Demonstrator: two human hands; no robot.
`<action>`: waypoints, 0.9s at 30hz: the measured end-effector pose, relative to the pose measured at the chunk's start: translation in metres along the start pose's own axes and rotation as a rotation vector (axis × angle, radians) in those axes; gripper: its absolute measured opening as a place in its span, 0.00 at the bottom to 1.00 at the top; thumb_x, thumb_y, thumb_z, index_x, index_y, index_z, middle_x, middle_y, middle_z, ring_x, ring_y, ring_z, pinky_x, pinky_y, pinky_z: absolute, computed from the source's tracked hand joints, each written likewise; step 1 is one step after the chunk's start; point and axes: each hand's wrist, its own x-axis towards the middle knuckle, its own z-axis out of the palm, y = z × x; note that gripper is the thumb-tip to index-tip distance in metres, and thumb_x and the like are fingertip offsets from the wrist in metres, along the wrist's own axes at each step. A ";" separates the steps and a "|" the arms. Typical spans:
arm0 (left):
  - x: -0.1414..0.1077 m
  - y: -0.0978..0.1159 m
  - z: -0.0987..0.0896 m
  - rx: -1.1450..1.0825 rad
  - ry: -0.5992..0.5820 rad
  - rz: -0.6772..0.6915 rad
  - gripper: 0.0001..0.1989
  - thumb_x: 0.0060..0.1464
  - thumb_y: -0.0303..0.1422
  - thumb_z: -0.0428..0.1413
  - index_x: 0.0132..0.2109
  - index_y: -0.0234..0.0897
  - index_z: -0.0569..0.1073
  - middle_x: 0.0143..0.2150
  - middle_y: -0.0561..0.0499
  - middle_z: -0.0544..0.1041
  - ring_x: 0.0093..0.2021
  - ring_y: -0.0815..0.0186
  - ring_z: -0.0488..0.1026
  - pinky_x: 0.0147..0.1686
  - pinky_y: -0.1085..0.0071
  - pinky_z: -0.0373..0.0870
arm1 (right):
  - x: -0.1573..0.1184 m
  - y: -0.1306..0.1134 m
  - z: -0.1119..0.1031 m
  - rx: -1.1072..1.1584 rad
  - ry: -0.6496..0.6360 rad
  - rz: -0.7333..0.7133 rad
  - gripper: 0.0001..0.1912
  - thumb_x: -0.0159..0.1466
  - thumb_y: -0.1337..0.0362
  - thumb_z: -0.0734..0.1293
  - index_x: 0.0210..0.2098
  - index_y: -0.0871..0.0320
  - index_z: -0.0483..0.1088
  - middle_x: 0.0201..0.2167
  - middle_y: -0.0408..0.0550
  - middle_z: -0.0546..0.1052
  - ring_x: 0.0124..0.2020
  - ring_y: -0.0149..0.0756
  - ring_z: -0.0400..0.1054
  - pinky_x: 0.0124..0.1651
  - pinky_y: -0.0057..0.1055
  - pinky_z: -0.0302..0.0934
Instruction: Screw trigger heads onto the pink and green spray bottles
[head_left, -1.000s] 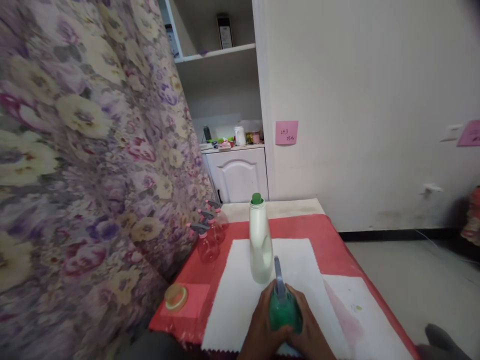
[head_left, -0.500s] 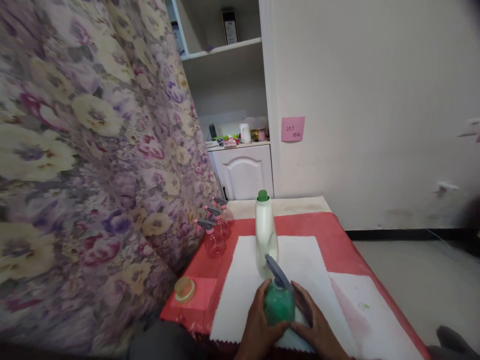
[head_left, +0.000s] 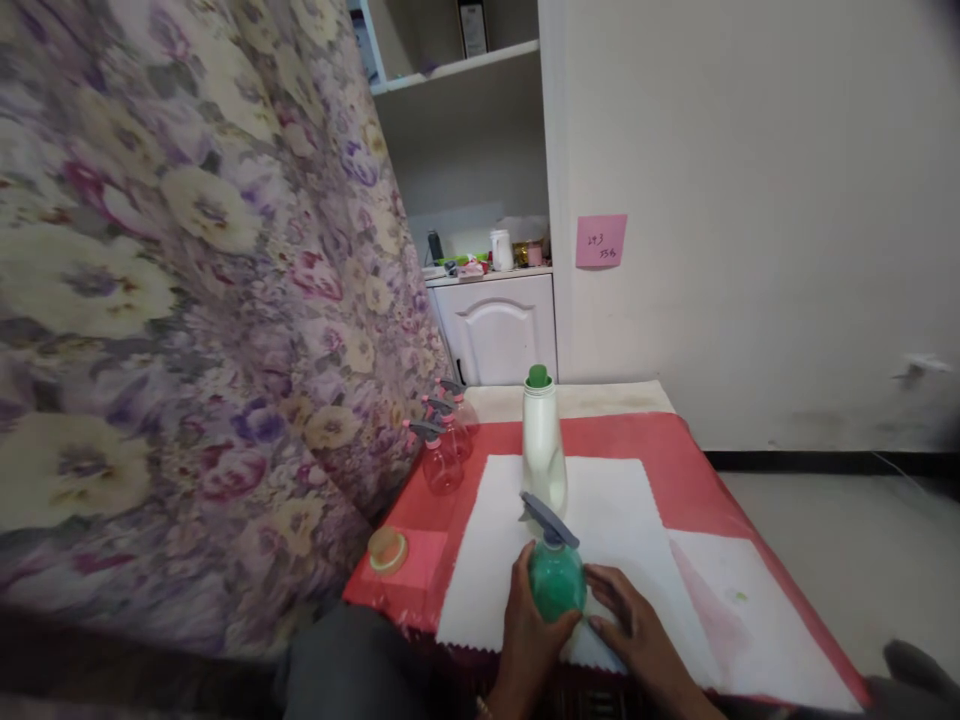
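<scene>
A round spray bottle (head_left: 556,583) with green liquid and a grey trigger head stands near the front of the white cloth (head_left: 480,570). My left hand (head_left: 531,625) is wrapped round its left side, thumb across the front. At its right side, my right hand (head_left: 634,625) has its fingers apart, the fingertips close to the bottle; whether they touch it is hard to tell. Just behind stands a tall pale green bottle (head_left: 541,440) with a handle and a green piece in its mouth.
Several pink spray bottles (head_left: 442,468) with grey heads stand at the table's left edge. A round yellowish lid (head_left: 387,550) lies at the front left. A floral curtain (head_left: 225,300) hangs along the left, and a cabinet (head_left: 499,325) is behind the table.
The view has shifted slightly. The green spray bottle has turned so its trigger head points more to the left. My right hand has loosened from its side.
</scene>
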 end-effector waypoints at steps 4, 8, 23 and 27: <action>0.001 -0.003 -0.011 -0.012 0.069 -0.006 0.43 0.37 0.25 0.61 0.62 0.37 0.54 0.64 0.39 0.64 0.66 0.52 0.59 0.66 0.52 0.53 | -0.002 0.005 -0.001 -0.013 0.000 0.028 0.23 0.60 0.52 0.69 0.52 0.52 0.68 0.54 0.54 0.74 0.59 0.47 0.67 0.64 0.47 0.59; 0.020 -0.015 -0.047 0.024 0.237 0.020 0.41 0.41 0.29 0.61 0.61 0.35 0.54 0.63 0.37 0.63 0.65 0.52 0.61 0.64 0.50 0.57 | -0.003 0.010 -0.002 -0.042 0.022 0.070 0.23 0.58 0.50 0.70 0.49 0.53 0.71 0.53 0.55 0.75 0.57 0.49 0.69 0.62 0.47 0.62; 0.105 -0.052 -0.120 0.229 0.693 -0.023 0.34 0.45 0.31 0.60 0.59 0.36 0.56 0.57 0.43 0.66 0.60 0.53 0.64 0.60 0.52 0.61 | -0.002 0.016 -0.003 -0.096 -0.007 0.069 0.22 0.60 0.49 0.68 0.49 0.52 0.71 0.51 0.54 0.77 0.55 0.49 0.70 0.60 0.46 0.63; 0.114 -0.058 -0.123 0.239 0.717 -0.028 0.35 0.44 0.31 0.61 0.59 0.35 0.57 0.57 0.40 0.66 0.59 0.55 0.65 0.59 0.54 0.62 | -0.001 0.018 -0.004 -0.098 -0.027 0.064 0.21 0.61 0.49 0.67 0.50 0.52 0.70 0.51 0.54 0.76 0.56 0.48 0.69 0.61 0.45 0.63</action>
